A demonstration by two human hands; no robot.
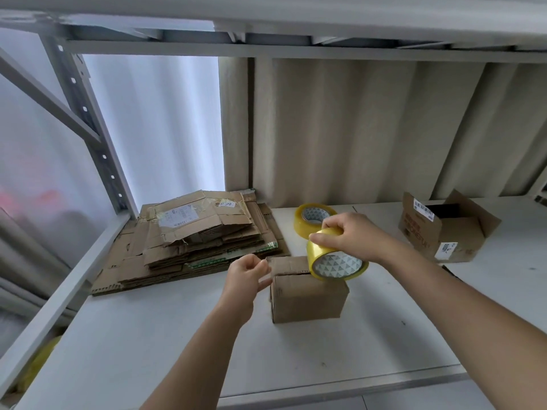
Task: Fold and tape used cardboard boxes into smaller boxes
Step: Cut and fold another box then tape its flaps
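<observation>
Head view: flattened cardboard stack [192, 241] left, spare tape roll [313, 220] behind small box [307, 294].

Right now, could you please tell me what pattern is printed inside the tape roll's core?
Small grey triangles on white, inside the held tape roll; head view.

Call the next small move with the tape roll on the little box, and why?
Probably draw the tape roll across the small box along its top seam. The right hand grips the roll at the box's top edge, the left hand pinches at the far-left corner, and the flaps look closed with the seam still visible.
</observation>
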